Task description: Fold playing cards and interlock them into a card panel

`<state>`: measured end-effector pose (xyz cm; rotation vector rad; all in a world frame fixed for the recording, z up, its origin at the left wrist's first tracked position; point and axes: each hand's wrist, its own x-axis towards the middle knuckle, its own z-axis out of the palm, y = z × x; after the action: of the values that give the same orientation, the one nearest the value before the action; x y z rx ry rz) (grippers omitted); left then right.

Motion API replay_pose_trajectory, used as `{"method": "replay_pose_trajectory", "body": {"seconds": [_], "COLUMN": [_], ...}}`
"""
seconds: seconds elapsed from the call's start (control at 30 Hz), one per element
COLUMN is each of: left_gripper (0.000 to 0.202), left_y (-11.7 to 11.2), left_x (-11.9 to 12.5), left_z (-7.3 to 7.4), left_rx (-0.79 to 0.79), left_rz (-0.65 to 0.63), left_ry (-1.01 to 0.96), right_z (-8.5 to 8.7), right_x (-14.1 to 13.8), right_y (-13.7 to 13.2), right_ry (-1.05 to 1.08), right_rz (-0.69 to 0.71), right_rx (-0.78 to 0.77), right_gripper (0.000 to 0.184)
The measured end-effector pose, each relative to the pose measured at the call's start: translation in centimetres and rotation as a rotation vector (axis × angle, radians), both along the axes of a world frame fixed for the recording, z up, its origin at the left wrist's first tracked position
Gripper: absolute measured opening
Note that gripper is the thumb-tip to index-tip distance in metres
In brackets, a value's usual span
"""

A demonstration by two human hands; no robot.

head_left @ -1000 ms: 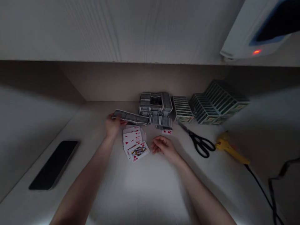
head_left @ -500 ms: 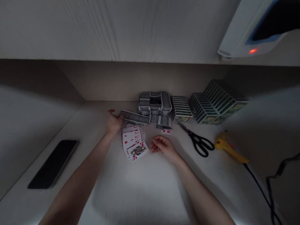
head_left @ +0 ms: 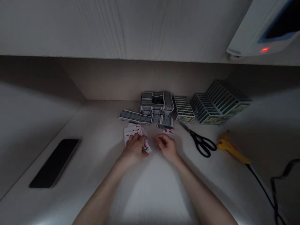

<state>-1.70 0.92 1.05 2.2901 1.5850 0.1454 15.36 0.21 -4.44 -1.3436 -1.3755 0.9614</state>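
Note:
Face-up red-suit playing cards (head_left: 132,132) lie overlapping in a loose pile on the white surface. My left hand (head_left: 134,146) rests over the lower part of this pile, its fingers apart and bent down onto the cards, hiding much of them. Just right of the pile is my right hand (head_left: 167,147), fingers curled together with nothing visible in them. Beyond my hands lies a row of patterned grey card strips (head_left: 136,117). Behind that row stands a block built of folded cards (head_left: 157,103) with a square gap in its top. A heart card (head_left: 168,131) pokes out below the strips.
Slatted card structures (head_left: 184,107) and a stepped card structure (head_left: 217,103) stand at the back right. Black-handled scissors (head_left: 201,143) and a yellow glue gun (head_left: 233,150) with a black cable lie at right. A phone (head_left: 55,164) lies at left. A shelf edge (head_left: 140,59) hangs overhead.
My left hand has left the end of the card strips and come down right onto the face-up cards. My right hand stays nearly in place, fingers curled. The whole view has shifted slightly.

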Motion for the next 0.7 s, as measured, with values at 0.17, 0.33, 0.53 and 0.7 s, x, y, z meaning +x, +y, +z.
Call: {"method": "replay_pose_trajectory", "body": {"seconds": [0.17, 0.33, 0.53, 0.7], "left_gripper": [0.059, 0.049, 0.032, 0.034], "left_y": [0.0, -0.4, -0.9, -1.2], "left_x": [-0.4, -0.4, 0.2, 0.8], "left_z": [-1.2, -1.5, -1.9, -2.1], "left_rx": [-0.001, 0.108, 0.128, 0.075], "left_rz": [0.000, 0.009, 0.044, 0.121], "left_ry": [-0.081, -0.204, -0.421, -0.448], "right_z": [-0.1, 0.4, 0.9, 0.0], "right_x": [-0.2, -0.3, -0.6, -0.8], "right_y": [0.1, -0.1, -0.4, -0.3], "right_ry": [-0.046, -0.061, -0.065, -0.066], "right_rz": [-0.008, 0.000, 0.154, 0.176], "right_rx": [0.006, 0.027, -0.011, -0.079], "right_gripper": [0.021, 0.023, 0.033, 0.023]}}
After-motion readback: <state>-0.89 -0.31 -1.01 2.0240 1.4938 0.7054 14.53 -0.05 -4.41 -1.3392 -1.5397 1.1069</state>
